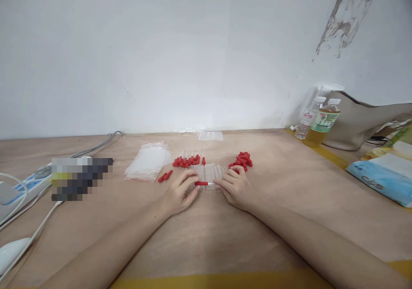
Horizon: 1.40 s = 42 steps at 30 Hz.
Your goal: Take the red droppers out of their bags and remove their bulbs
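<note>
My left hand [182,191] is closed on a red rubber bulb [201,183]. My right hand [234,189] pinches the clear glass dropper tube [210,184] that extends from that bulb, so one dropper lies level between both hands. Just behind and under it is a row of bare glass tubes [209,171]. Finished-looking droppers with red bulbs [186,161] lie grouped behind my left hand. A heap of loose red bulbs [243,159] sits beyond my right fingers, some of which reach close to it. Two more red bulbs [165,176] lie left of my left hand.
A stack of clear zip bags [148,162] lies at left, and another small bag [210,135] by the wall. A power strip [32,186] with cables is far left. On the right stand two bottles [322,123] and a blue tissue pack [380,179].
</note>
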{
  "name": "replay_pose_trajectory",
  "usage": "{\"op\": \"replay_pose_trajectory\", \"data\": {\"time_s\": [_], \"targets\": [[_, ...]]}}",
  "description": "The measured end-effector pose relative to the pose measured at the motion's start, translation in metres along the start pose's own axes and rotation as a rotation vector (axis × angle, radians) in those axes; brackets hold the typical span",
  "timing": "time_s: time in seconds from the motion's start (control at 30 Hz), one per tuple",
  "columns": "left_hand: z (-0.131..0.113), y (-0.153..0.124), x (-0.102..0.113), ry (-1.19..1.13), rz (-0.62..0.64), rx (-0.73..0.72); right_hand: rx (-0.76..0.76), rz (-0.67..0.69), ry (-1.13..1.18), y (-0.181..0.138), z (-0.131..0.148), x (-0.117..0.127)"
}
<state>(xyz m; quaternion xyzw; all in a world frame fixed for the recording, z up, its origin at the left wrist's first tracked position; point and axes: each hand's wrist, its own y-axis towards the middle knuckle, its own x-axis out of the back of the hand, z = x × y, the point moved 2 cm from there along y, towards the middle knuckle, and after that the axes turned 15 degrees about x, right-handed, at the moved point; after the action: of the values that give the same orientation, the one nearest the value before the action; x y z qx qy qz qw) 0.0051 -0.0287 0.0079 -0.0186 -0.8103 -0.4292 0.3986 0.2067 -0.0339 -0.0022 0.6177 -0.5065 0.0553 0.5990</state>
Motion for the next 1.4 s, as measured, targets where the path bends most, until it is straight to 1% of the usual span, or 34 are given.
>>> {"op": "replay_pose_trajectory", "data": {"time_s": [0.13, 0.27, 0.37, 0.5, 0.6, 0.7, 0.83, 0.93, 1.07, 1.2, 1.33, 1.4], "targets": [[-0.007, 0.003, -0.005, 0.202, -0.003, -0.098, -0.015, 0.021, 0.048, 0.001, 0.004, 0.000], [-0.012, 0.005, -0.007, 0.284, 0.013, -0.147, -0.035, 0.035, 0.107, 0.002, 0.006, 0.000], [-0.015, 0.005, -0.007, 0.332, 0.027, -0.156, -0.018, 0.016, 0.122, 0.002, 0.006, -0.001], [-0.018, 0.007, -0.008, 0.377, 0.132, -0.115, 0.005, 0.000, 0.129, 0.002, 0.006, -0.002], [-0.020, 0.007, -0.008, 0.349, 0.223, -0.064, 0.052, -0.028, 0.102, 0.002, 0.006, -0.001], [-0.021, 0.006, -0.008, 0.276, 0.303, -0.014, 0.127, -0.064, 0.023, 0.002, 0.008, 0.003], [-0.020, 0.004, -0.006, 0.197, 0.370, 0.034, 0.205, -0.101, -0.074, 0.002, 0.009, 0.008], [-0.019, 0.002, -0.005, 0.168, 0.404, 0.042, 0.254, -0.118, -0.119, 0.002, 0.010, 0.012], [-0.017, -0.001, -0.004, 0.133, 0.431, 0.043, 0.322, -0.138, -0.172, 0.002, 0.011, 0.017], [-0.016, -0.002, -0.003, 0.113, 0.440, 0.038, 0.346, -0.148, -0.200, 0.000, 0.013, 0.020], [-0.017, -0.004, -0.001, 0.100, 0.435, 0.035, 0.311, -0.160, -0.161, -0.004, 0.011, 0.021], [-0.013, -0.005, 0.004, 0.107, 0.401, 0.059, 0.253, -0.172, -0.131, -0.006, 0.006, 0.021]]}}
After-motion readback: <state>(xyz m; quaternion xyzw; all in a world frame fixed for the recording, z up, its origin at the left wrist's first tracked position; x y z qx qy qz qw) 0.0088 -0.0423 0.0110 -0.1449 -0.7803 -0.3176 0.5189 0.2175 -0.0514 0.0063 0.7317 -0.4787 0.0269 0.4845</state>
